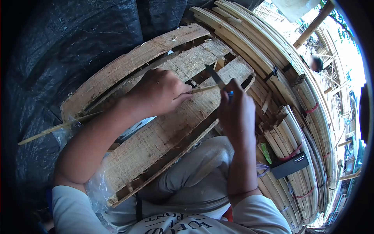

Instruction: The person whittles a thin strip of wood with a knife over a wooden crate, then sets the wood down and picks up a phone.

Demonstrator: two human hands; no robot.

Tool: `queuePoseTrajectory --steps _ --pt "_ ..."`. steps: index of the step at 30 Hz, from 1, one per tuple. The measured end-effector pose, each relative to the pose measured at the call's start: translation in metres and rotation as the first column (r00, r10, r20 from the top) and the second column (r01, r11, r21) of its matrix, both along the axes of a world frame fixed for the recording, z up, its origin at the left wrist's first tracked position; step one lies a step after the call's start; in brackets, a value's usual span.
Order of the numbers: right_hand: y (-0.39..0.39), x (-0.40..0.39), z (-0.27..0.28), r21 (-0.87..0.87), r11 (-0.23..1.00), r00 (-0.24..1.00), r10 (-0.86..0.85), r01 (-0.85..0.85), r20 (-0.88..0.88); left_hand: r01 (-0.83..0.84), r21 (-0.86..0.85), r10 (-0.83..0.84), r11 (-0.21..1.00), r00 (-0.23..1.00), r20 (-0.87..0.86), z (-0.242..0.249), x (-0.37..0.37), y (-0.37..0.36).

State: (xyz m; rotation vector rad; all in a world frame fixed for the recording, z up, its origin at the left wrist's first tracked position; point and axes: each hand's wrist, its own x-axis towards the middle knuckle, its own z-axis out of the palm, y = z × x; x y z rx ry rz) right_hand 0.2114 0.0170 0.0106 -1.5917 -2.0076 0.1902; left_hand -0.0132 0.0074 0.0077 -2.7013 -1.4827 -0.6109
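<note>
My left hand (165, 91) is closed round a thin wooden strip (204, 89), whose short end sticks out to the right of my fingers. The strip's long end (43, 133) appears beyond my forearm at the far left. My right hand (235, 103) grips a knife, its fingers wrapped round a handle with a bit of blue showing. The knife's blade (215, 75) points up and left, close to the strip's short end. Whether blade and strip touch, I cannot tell. Both hands are above a rough plank bench (136, 156) with gaps between its boards.
Bundles of wooden strips (288, 140) tied with red bands lie at the right, with a dark phone (290, 165) and a green wrapper (266, 153) on them. Long slats (241, 35) curve along the top right. Dark sheeting (78, 39) hangs behind. A person's head (316, 63) shows far right.
</note>
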Motion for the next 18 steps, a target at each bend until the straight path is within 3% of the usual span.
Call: queuePoseTrajectory --steps 2,3,5,7,9,11,13,15,17,18 --pt "-0.006 -0.005 0.000 0.039 0.998 0.999 0.053 -0.053 -0.002 -0.003 -0.002 0.003 1.000 1.000 0.010 0.000 0.001 0.000" --pt "0.002 0.002 0.008 -0.092 0.994 0.995 0.050 -0.058 -0.091 -0.003 -0.008 0.003 1.000 1.000 0.018 0.000 0.001 0.000" --pt "0.018 0.012 0.007 -0.109 0.989 0.991 -0.108 0.099 -0.082 0.010 -0.019 -0.009 1.000 1.000 0.028 0.000 -0.002 0.002" --pt "0.011 0.010 0.001 -0.072 0.995 0.990 -0.074 0.066 -0.117 0.013 -0.032 -0.011 0.999 0.999 0.046 -0.001 -0.003 0.001" --pt "-0.009 -0.003 0.000 -0.039 0.989 0.984 0.138 -0.143 -0.110 0.010 -0.007 -0.010 1.000 1.000 0.004 -0.001 -0.003 0.001" --pt "-0.003 0.003 0.006 -0.050 0.984 0.976 0.163 -0.172 -0.146 0.007 -0.026 -0.006 1.000 1.000 0.015 -0.003 -0.003 0.003" --pt "0.015 0.015 0.004 -0.070 0.996 0.989 -0.057 0.048 -0.135 -0.004 -0.043 0.005 0.999 1.000 0.029 -0.003 -0.004 0.003" --pt "0.013 0.012 0.006 -0.060 0.995 0.992 -0.080 0.075 -0.097 0.012 -0.031 -0.011 0.999 1.000 0.028 -0.001 -0.003 0.001" --pt "-0.008 -0.007 0.006 -0.146 0.983 0.987 0.094 -0.114 -0.134 0.004 -0.012 -0.004 1.000 1.000 0.024 0.001 -0.002 0.000" --pt "-0.018 -0.014 0.004 -0.093 0.975 0.977 0.194 -0.202 -0.086 0.006 0.004 -0.006 1.000 1.000 0.013 0.002 -0.002 0.000"
